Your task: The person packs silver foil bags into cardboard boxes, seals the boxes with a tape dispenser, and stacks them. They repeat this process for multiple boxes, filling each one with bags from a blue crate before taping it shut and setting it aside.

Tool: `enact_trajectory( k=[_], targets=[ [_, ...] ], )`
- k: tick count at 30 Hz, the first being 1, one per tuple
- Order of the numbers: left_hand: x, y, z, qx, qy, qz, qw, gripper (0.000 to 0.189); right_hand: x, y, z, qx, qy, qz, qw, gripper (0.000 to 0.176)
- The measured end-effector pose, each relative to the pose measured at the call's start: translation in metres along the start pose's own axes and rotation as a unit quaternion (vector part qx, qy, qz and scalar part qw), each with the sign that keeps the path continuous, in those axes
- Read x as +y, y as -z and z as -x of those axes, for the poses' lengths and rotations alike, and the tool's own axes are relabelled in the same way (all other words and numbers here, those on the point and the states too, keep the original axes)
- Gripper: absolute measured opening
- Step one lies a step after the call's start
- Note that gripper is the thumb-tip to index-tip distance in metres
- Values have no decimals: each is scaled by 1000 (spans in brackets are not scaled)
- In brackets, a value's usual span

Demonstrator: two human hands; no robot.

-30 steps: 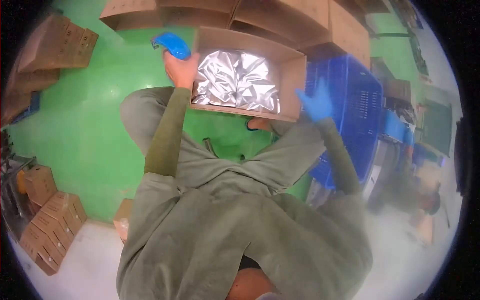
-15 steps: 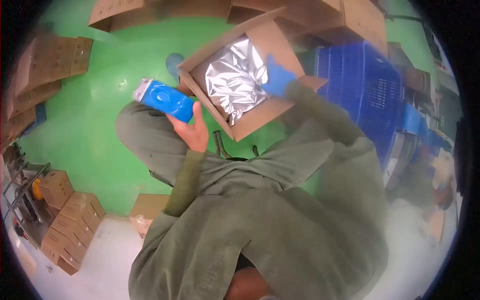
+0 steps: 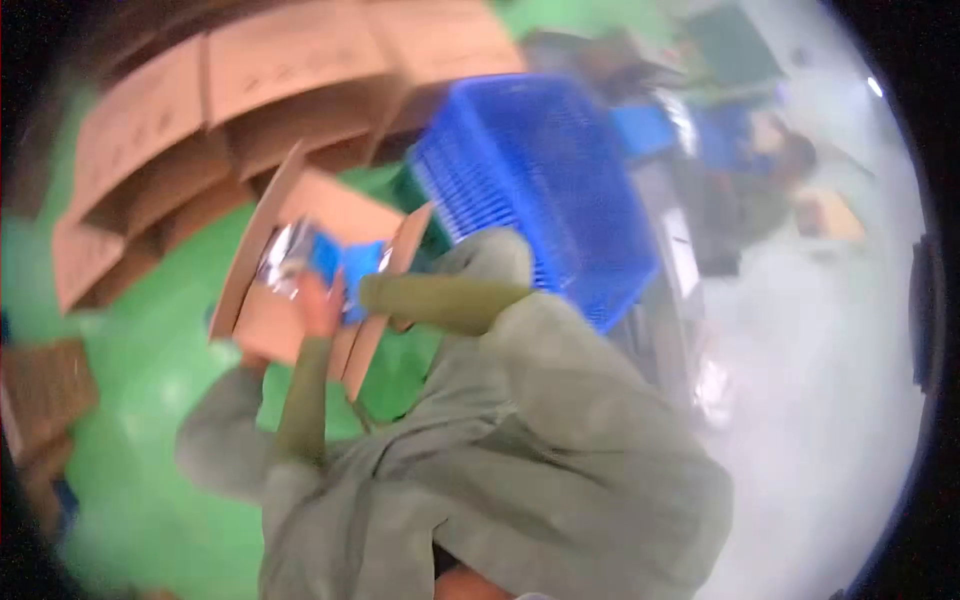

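Note:
An open cardboard box [image 3: 268,318] stands between my knees, with crumpled silver foil [image 3: 284,258] inside. My left hand [image 3: 318,305], bare, reaches into it, its fingers blurred beside a blue item [image 3: 324,256] that it appears to hold. Right next to it is my right hand [image 3: 362,280] in a blue glove, inside the box near its right flap. Motion smears the gloved fingers, so whether they grip anything is unclear.
A large blue plastic crate [image 3: 560,180] lies right of the box. Open cardboard boxes [image 3: 290,60] line the upper left. Another person [image 3: 750,190] is at the upper right, near a grey table edge. More cartons [image 3: 50,390] stand at far left.
The view has turned to the right. My left hand has moved from outside the box into it with the blue item. My gloved right hand has come closer to my left hand.

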State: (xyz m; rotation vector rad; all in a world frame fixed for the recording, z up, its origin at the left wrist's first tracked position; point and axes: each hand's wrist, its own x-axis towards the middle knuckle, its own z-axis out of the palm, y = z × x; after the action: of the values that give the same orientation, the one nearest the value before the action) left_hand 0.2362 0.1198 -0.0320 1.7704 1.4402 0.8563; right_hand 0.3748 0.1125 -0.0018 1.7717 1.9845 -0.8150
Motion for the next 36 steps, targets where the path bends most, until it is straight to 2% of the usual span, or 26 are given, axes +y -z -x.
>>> enact_trajectory(
  k=[1,4,5,6,8,10,13,14,15,16,18,19,20,21,22,23,24,25,26,27,28,30,31,34,35,36],
  targets=[
    [10,13,17,41,-47,36,997,50,-10,3,6,22,-30,18,999,69],
    [76,79,-5,161,-41,-28,986,49,-23,14,2,72,-84,40,993,75],
    [79,106,-26,176,-39,-42,983,51,-25,16,3,81,-92,40,992,77],
    [51,134,-54,161,-82,11,984,48,-25,19,3,86,-96,40,991,78],
    [30,186,-90,173,-109,-69,976,54,-32,22,4,92,-94,41,990,82],
    [12,176,-92,170,-81,-125,974,50,-34,26,11,102,-92,44,990,86],
    [65,87,-23,209,42,-364,907,43,-40,49,31,115,-79,43,989,92],
    [26,74,-3,68,19,-294,953,48,-36,61,43,87,-44,24,995,94],
    [-11,62,15,-76,19,-201,976,53,-29,65,58,16,18,-45,999,90],
    [-10,73,16,-68,28,-206,976,53,-12,85,64,-42,74,-104,991,86],
    [8,69,14,58,-196,-71,976,58,17,92,94,194,173,-4,966,74],
    [-18,51,10,58,-180,-67,980,58,43,93,99,268,223,-22,937,73],
    [-63,29,18,83,-111,-27,990,58,55,84,97,331,272,-56,902,73],
    [-67,37,16,100,-80,-18,992,58,55,80,74,320,281,-66,902,73],
    [-70,47,13,118,-50,-7,992,58,57,76,59,367,280,-37,886,72],
    [-17,87,2,38,4,78,996,56,56,68,45,408,270,-13,872,72],
    [5,99,-11,2,32,121,992,55,29,61,7,419,208,-54,882,71],
    [27,111,-23,-32,64,161,984,53,13,56,-29,396,181,-11,900,71],
    [32,112,-29,-21,25,106,994,46,1,46,-51,367,153,26,917,70],
    [28,121,-33,-19,-21,44,999,40,-5,43,-61,367,152,8,918,70],
    [26,124,-25,-20,-11,40,999,40,-2,47,-59,346,157,15,925,73],
    [16,123,-36,-114,55,197,972,42,-1,61,-64,343,161,35,925,75],
    [14,122,-37,-104,40,197,974,42,-2,60,-60,339,158,29,927,76],
    [2,116,25,-1,78,203,976,35,1,50,-66,311,145,53,938,78],
    [-8,107,39,2,83,201,976,35,1,52,-64,308,149,35,939,79],
    [-18,97,50,42,15,131,990,35,-2,55,-63,306,156,17,939,81]
  ],
)
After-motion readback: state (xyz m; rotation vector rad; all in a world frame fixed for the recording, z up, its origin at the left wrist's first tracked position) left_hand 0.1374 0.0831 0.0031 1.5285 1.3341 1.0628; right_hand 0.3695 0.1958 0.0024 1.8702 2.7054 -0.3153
